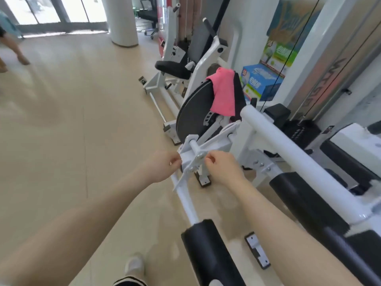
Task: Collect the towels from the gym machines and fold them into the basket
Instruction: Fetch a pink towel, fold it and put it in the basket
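Both hands reach forward on bare forearms, the left hand [162, 165] and right hand [221, 167] each with fingers curled loosely inward, holding nothing, either side of a white-painted metal bracket [192, 156] on a tubular machine frame. Well beyond them, a soft pink cloth towel [223, 91] hangs draped over the top of a round, matte dark-grey disc [195, 112] on the next white machine; its long axis runs downward, the lower edge hanging limp. Black foam roller pads [208, 254] sleeve the near white bars. Smooth beige flooring [72, 120] lies to the left.
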A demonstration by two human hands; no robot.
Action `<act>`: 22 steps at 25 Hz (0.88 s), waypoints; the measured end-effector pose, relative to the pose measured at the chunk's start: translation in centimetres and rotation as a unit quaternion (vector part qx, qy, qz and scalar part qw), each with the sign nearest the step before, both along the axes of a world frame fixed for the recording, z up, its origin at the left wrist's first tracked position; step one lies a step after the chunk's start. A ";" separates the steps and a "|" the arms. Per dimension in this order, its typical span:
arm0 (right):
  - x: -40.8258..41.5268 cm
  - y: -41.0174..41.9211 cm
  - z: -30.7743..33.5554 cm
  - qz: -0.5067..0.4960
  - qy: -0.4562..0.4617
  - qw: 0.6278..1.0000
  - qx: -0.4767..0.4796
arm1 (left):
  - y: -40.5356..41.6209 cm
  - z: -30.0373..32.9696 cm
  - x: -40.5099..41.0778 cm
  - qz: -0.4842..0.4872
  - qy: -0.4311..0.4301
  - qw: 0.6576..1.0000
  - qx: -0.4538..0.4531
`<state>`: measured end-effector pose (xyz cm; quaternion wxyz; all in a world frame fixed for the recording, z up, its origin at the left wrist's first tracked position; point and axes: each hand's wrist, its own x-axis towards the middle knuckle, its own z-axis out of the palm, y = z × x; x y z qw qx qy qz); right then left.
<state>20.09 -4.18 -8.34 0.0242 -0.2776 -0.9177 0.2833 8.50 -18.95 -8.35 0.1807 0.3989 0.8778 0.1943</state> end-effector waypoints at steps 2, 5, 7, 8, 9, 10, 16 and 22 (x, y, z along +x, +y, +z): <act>-4.3 2.0 0.6 -0.033 0.030 0.999 -0.004 | 3.8 -0.6 -4.6 -0.026 0.022 0.999 0.003; -11.3 6.2 0.7 -0.062 0.062 0.996 -0.008 | 10.1 -0.7 -11.9 -0.068 0.036 0.996 0.048; -16.1 9.5 0.8 -0.091 0.061 0.994 -0.003 | 14.2 -0.5 -16.5 -0.092 0.048 0.992 0.069; -18.7 11.4 1.0 -0.119 0.064 0.991 -0.002 | 16.5 -0.3 -19.1 -0.108 0.054 0.990 0.071; -21.1 13.0 1.3 -0.146 0.072 0.987 0.001 | 18.4 -0.3 -21.2 -0.123 0.058 0.988 0.067; -23.1 14.6 1.7 -0.176 0.082 0.981 0.000 | 20.1 -0.2 -23.0 -0.136 0.061 0.987 0.057; -30.2 22.5 1.8 -0.405 0.143 0.895 -0.122 | 26.7 -0.8 -29.2 -0.215 0.071 0.974 0.007; -31.6 23.1 -0.9 -0.419 0.128 0.888 -0.137 | 27.6 -1.8 -31.2 -0.222 0.034 0.974 0.014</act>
